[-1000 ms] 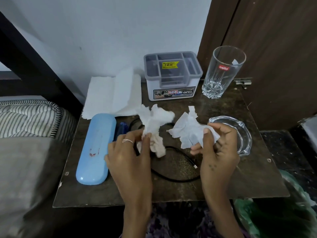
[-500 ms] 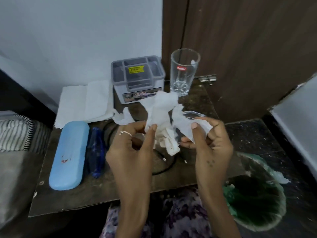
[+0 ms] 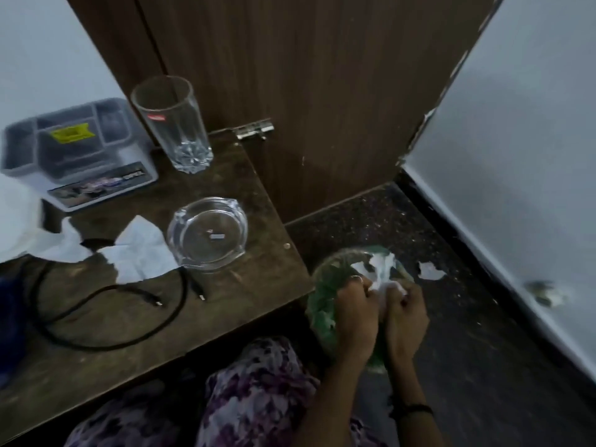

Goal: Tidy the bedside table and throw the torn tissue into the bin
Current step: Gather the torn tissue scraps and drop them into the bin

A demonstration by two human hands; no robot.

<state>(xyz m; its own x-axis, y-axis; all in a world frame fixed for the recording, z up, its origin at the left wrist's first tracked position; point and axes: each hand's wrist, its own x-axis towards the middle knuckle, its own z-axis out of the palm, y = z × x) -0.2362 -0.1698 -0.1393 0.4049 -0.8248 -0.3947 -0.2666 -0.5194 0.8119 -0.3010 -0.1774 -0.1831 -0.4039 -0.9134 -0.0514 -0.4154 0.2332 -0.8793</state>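
Note:
Both my hands are down over the green-lined bin [image 3: 325, 285] on the floor, right of the bedside table [image 3: 200, 321]. My left hand [image 3: 356, 312] and my right hand [image 3: 404, 312] are pressed together, gripping a crumpled white torn tissue [image 3: 380, 275] that sticks up between them above the bin's opening. A small white scrap [image 3: 430, 271] lies on the dark floor just right of the bin. Two more torn tissue pieces stay on the table: one [image 3: 142, 253] next to the glass ashtray, another [image 3: 63, 248] further left.
On the table stand a tall empty glass [image 3: 172, 124], a grey organiser box [image 3: 77, 150], a clear glass ashtray [image 3: 208, 233] and a looped black cable [image 3: 106, 314]. A brown door [image 3: 306, 91] rises behind; a white wall [image 3: 522, 156] runs along the right.
Both hands carried the tissue from above the table down and right to the bin. The view swung right with them. Two tissue pieces now lie on the table.

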